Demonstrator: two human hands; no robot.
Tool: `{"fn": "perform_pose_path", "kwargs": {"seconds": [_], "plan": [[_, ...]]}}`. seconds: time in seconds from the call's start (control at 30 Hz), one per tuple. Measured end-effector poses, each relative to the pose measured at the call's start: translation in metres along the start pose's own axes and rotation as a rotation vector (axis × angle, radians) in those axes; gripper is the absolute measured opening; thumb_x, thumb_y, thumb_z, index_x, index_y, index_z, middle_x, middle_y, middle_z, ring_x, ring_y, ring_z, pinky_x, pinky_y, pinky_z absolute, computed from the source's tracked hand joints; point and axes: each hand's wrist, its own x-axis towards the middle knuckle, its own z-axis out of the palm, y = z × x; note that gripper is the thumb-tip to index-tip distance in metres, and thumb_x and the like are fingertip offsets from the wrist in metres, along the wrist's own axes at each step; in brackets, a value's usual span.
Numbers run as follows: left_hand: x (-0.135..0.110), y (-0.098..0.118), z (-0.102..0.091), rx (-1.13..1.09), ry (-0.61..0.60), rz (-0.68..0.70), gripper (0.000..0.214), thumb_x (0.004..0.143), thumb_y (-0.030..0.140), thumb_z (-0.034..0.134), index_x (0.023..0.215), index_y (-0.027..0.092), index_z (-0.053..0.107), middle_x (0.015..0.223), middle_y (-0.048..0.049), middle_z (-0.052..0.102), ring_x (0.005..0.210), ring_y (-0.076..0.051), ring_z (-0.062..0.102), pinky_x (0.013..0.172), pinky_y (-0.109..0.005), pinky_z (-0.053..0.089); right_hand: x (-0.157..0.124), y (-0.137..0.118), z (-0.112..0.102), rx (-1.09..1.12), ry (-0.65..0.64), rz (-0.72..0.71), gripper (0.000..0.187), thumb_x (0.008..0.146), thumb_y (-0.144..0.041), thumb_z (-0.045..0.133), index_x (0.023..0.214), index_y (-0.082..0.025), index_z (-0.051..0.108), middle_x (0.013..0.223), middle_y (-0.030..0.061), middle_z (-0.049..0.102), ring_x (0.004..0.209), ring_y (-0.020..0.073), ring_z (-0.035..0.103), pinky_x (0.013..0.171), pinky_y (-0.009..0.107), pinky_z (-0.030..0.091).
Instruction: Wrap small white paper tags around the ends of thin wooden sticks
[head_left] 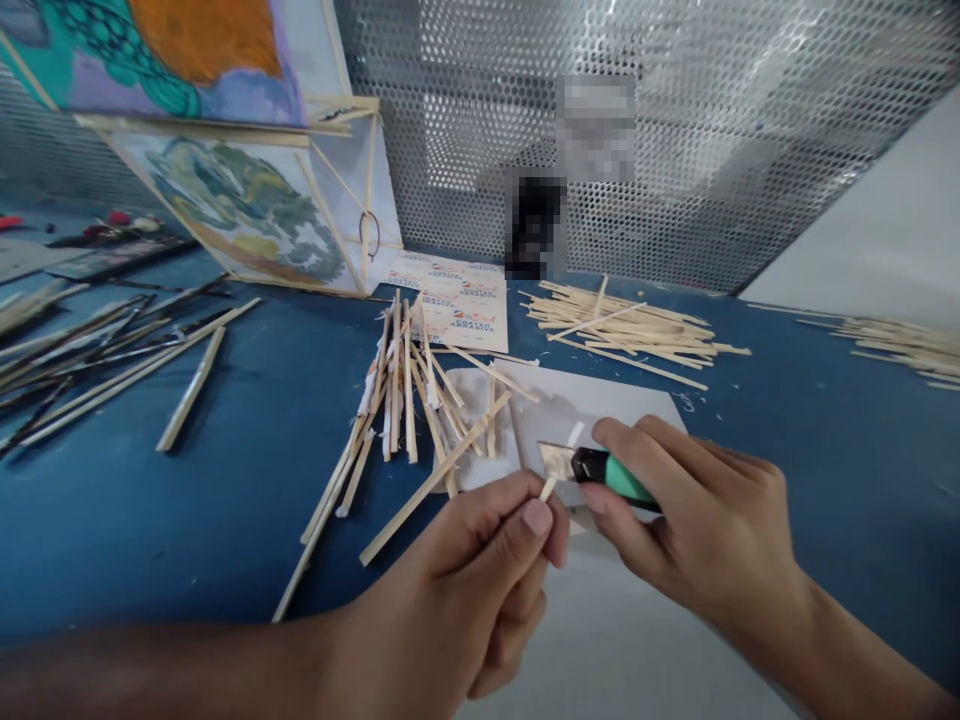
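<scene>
Pinched between the thumb and fingers of my left hand [491,570] is a thin pale wooden stick [549,488], its free end pointing up and away. My right hand [697,500] grips a green and black utility knife [626,482]. The knife's blade [556,460] is out and lies across the stick just beyond my left fingertips. Below the hands is a white board [645,395]. Close by on the left lies a loose bunch of wooden sticks [409,390], some with white paper or glue on them.
A pile of thin sticks [630,325] lies behind the board, more sticks [900,340] at the far right. A sheet of abrasive paper [472,300] is at the back. A painted paper lantern-like frame [247,210] stands back left, near dark-stained sticks [97,340]. Perforated metal [465,120] rises behind.
</scene>
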Motion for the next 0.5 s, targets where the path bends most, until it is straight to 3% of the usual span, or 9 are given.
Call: {"fn": "perform_pose_path", "kwargs": {"seconds": [0.17, 0.3, 0.37, 0.43, 0.5], "plan": [[0.003, -0.001, 0.0, -0.047, 0.041, -0.053, 0.034, 0.09, 0.053, 0.067, 0.083, 0.023, 0.052, 0.053, 0.0117, 0.029, 0.042, -0.005, 0.015, 0.033, -0.009, 0.018, 0.0, 0.008, 0.009, -0.031, -0.039, 0.019, 0.026, 0.097, -0.043, 0.056, 0.104, -0.019, 0.064, 0.073, 0.0011, 0.069, 0.054, 0.0144, 0.06, 0.05, 0.028, 0.034], [0.0, -0.001, 0.0, -0.051, 0.016, -0.035, 0.037, 0.091, 0.057, 0.064, 0.085, 0.023, 0.052, 0.054, 0.0115, 0.03, 0.042, -0.004, 0.017, 0.033, -0.009, 0.019, -0.002, 0.043, 0.015, -0.196, -0.025, 0.32, 0.03, 0.097, -0.047, 0.053, 0.103, -0.021, 0.068, 0.076, 0.0037, 0.073, 0.053, 0.0169, 0.059, 0.048, 0.028, 0.026], [-0.002, 0.003, 0.001, -0.028, 0.038, 0.032, 0.037, 0.09, 0.056, 0.065, 0.085, 0.023, 0.051, 0.055, 0.012, 0.028, 0.042, -0.004, 0.015, 0.033, -0.009, 0.018, -0.002, 0.055, 0.013, -0.175, 0.039, 0.43, 0.032, 0.098, -0.047, 0.052, 0.104, -0.021, 0.069, 0.078, 0.0053, 0.074, 0.059, 0.0193, 0.062, 0.05, 0.029, 0.031], [-0.003, 0.007, 0.002, 0.057, 0.055, 0.092, 0.035, 0.094, 0.054, 0.061, 0.084, 0.022, 0.05, 0.054, 0.0121, 0.027, 0.042, -0.004, 0.015, 0.035, -0.01, 0.019, -0.001, 0.053, 0.009, -0.008, 0.08, 0.407, 0.032, 0.099, -0.045, 0.05, 0.107, -0.019, 0.068, 0.077, 0.0047, 0.072, 0.062, 0.0183, 0.064, 0.053, 0.028, 0.037], [-0.004, 0.009, 0.003, 0.177, 0.044, 0.128, 0.033, 0.099, 0.053, 0.052, 0.088, 0.022, 0.052, 0.051, 0.0119, 0.027, 0.041, -0.005, 0.018, 0.037, -0.01, 0.021, 0.0, 0.041, 0.004, 0.183, 0.095, 0.277, 0.033, 0.101, -0.044, 0.046, 0.108, -0.018, 0.066, 0.075, 0.0036, 0.068, 0.06, 0.0151, 0.061, 0.054, 0.026, 0.041]]}}
